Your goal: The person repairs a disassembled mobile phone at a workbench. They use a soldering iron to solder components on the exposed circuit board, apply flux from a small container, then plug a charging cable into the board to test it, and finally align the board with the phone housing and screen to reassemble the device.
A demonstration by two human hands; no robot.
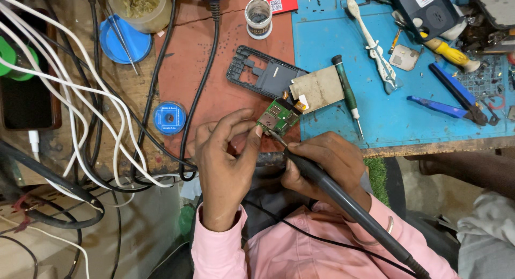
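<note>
My left hand (225, 155) pinches the near edge of a small green circuit board (278, 116) at the table's front edge. A flat beige display panel (321, 88) hangs off the board by a short flex strip. My right hand (322, 161) grips a black soldering iron (343, 201), its metal tip touching the board's near corner beside my left thumb. The iron's cable runs down across my pink sleeves. Just behind the board lies a black plastic phone frame (263, 72).
A blue mat (397, 107) on the right carries a green-handled screwdriver (346, 91), a white toothbrush (373, 45), blue-handled pliers (456, 99) and a yellow-handled tool (448, 52). A blue solder-wick spool (169, 118), a small flux tin (258, 17) and tangled white and black cables (80, 107) lie left.
</note>
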